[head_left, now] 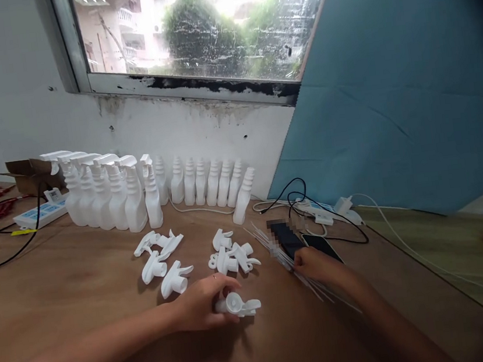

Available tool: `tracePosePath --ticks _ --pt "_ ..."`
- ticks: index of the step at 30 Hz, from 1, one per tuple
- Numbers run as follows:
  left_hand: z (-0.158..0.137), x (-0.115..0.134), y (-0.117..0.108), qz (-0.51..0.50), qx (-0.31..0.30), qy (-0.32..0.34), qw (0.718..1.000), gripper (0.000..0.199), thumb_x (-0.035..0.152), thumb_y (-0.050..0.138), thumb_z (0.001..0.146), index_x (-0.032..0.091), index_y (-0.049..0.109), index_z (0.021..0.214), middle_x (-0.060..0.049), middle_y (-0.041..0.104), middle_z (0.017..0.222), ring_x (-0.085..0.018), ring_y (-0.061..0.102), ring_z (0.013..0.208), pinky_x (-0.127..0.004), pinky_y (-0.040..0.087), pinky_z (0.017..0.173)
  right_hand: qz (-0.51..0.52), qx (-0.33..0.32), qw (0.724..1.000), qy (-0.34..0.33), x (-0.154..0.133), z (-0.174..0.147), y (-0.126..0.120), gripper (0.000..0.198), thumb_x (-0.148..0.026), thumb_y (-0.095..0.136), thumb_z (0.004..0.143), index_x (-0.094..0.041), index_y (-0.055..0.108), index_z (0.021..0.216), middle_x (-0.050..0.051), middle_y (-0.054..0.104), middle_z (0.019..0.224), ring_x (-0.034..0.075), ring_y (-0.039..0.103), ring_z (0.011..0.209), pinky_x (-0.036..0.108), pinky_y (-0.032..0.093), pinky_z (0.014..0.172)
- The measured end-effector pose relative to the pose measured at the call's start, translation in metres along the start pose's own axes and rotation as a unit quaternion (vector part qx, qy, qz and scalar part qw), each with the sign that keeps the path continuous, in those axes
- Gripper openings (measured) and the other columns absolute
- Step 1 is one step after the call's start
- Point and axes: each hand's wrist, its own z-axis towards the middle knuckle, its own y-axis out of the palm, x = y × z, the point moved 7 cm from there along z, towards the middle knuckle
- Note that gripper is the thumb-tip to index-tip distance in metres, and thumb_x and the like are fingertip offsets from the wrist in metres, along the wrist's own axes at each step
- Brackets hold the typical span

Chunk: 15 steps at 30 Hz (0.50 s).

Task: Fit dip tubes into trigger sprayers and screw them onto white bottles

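In my left hand [204, 304] is a white spray trigger head [235, 305], its round collar opening facing up toward me. Fingers curl around it just above the table. My right hand [313, 264] is closed at a bunch of thin white dip tubes [282, 257] lying on the table; its fingertips pinch at the tubes, though how many they grip is hidden. Loose trigger heads lie in two groups beyond my left hand: one on the left [175, 278], another nearer the middle [225, 259].
White bottles with sprayer tops [134, 203] stand in a row at the back left. Open-necked bottles [213, 183] line the wall. Phones [286, 237], black cables [354, 237] and a power strip [321, 213] lie to the right. Another power strip [41, 214] and a cardboard box [32, 176] sit left.
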Motion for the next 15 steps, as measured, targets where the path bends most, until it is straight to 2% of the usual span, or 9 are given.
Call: tracePosePath --ticks 3,6,8,9,10,12,13,15 --pt "0.002 0.005 -0.001 -0.037 -0.002 0.018 0.999 0.040 0.038 0.075 0.074 0.016 0.066 0.107 -0.009 0.063 0.101 -0.019 0.060 0.091 -0.028 0.048 0.083 0.025 0.027 0.999 0.017 -0.007 -0.006 -0.012 0.013 -0.012 0.060 0.063 -0.015 0.053 0.054 0.006 0.060 0.058 0.016 0.058 0.058 0.022 0.027 0.051" --pt "0.003 0.007 -0.002 -0.052 -0.004 0.021 0.998 0.037 0.037 0.075 0.075 0.016 0.069 0.105 -0.009 0.063 0.102 -0.019 0.061 0.092 -0.028 0.048 0.085 0.070 0.055 0.996 0.002 -0.024 -0.017 -0.028 0.015 -0.022 0.054 0.074 -0.018 0.045 0.062 0.003 0.060 0.061 0.013 0.056 0.050 0.022 0.029 0.048" --pt "0.003 0.008 -0.001 -0.045 -0.011 0.027 0.999 0.038 0.038 0.073 0.077 0.016 0.069 0.108 -0.009 0.062 0.103 -0.019 0.060 0.092 -0.028 0.048 0.085 0.144 0.045 0.987 -0.047 -0.044 -0.027 -0.031 0.011 -0.026 0.043 0.082 -0.019 0.041 0.074 0.001 0.062 0.067 0.012 0.059 0.047 0.021 0.035 0.047" --pt "0.003 0.008 0.000 -0.042 -0.015 0.031 0.999 0.038 0.037 0.072 0.078 0.017 0.069 0.109 -0.009 0.062 0.103 -0.019 0.060 0.092 -0.027 0.048 0.085 0.204 0.031 0.975 -0.086 -0.057 -0.032 -0.030 0.009 -0.028 0.039 0.085 -0.020 0.038 0.079 0.000 0.063 0.070 0.012 0.061 0.047 0.021 0.038 0.047" --pt "0.002 0.009 0.001 -0.039 -0.019 0.035 0.998 0.037 0.037 0.071 0.079 0.016 0.069 0.110 -0.009 0.062 0.102 -0.019 0.060 0.092 -0.027 0.048 0.085 0.299 0.014 0.944 -0.139 -0.072 -0.039 -0.029 0.009 -0.029 0.038 0.086 -0.021 0.036 0.083 0.000 0.063 0.071 0.014 0.063 0.048 0.022 0.041 0.046" --pt "0.002 0.010 0.002 -0.039 -0.025 0.036 0.998 0.037 0.037 0.069 0.080 0.016 0.069 0.110 -0.010 0.061 0.102 -0.019 0.060 0.091 -0.027 0.048 0.084 0.463 -0.002 0.854 -0.237 -0.101 -0.055 -0.029 0.014 -0.033 0.043 0.089 -0.022 0.035 0.087 -0.001 0.063 0.070 0.016 0.065 0.050 0.024 0.045 0.044" --pt "0.002 0.010 0.002 -0.040 -0.026 0.036 0.998 0.036 0.036 0.069 0.080 0.016 0.069 0.110 -0.010 0.061 0.102 -0.019 0.060 0.091 -0.027 0.047 0.084 0.515 0.004 0.812 -0.275 -0.112 -0.063 -0.030 0.015 -0.033 0.045 0.090 -0.022 0.036 0.088 -0.001 0.063 0.071 0.017 0.066 0.050 0.025 0.047 0.045" --pt "0.003 0.011 0.002 -0.044 -0.026 0.036 0.998 0.034 0.035 0.068 0.081 0.016 0.069 0.109 -0.009 0.061 0.102 -0.018 0.059 0.091 -0.027 0.047 0.084 0.561 0.042 0.759 -0.327 -0.129 -0.078 -0.034 0.012 -0.029 0.047 0.093 -0.021 0.039 0.089 0.000 0.065 0.075 0.015 0.067 0.054 0.026 0.051 0.049"
